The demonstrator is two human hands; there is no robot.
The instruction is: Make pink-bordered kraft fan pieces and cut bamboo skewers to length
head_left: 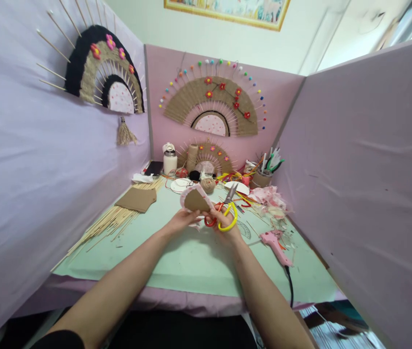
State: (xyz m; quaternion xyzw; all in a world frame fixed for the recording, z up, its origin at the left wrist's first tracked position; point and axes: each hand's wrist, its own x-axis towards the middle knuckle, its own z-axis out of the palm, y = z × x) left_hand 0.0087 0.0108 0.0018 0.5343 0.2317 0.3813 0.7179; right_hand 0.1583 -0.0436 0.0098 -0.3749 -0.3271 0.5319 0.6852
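Fingers of left hand (182,219) and right hand (230,235) pinched cardboard (195,200), the right also gripping scissors (231,193); cloth (184,198) already edged its curve (lower edge perhaps unfinished).

No lettering is legible, and the protractor (244,230) bears marks too small to read.

The head-worn camera looks forward and down from the near side of the green tabletop (191,264), facing the pink back panel (278,92); left hand (182,220) and right hand (230,236) appear close, mid-frame.
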